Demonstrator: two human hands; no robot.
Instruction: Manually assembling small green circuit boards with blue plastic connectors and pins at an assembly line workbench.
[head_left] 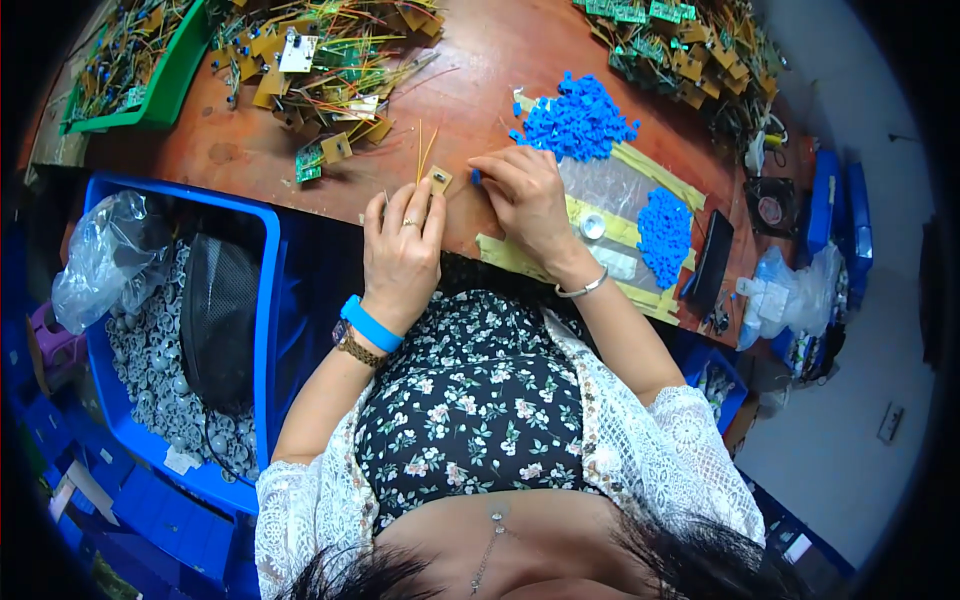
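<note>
Near the front edge of the reddish-brown worktable (330, 208), my left hand (405, 240) grips a small tan circuit board (440, 178). The board has a dark component on it, and thin yellow wires (427, 148) stick up beside my fingertips. Just to the right, my right hand (527, 205) pinches a small blue plastic piece (476, 177) between thumb and forefinger, a little apart from the board. Behind the right hand lies a heap of similar blue pieces (575, 120). A second, smaller pile of blue pieces (664, 235) spreads to its right.
Wired circuit boards (335, 60) pile up at the far left and far right (700, 50). A green tray (165, 95) holds more. At left stands a blue crate (268, 330) of grey parts. A round silvery tin (593, 227) and a black slab-shaped object (712, 262) sit at right.
</note>
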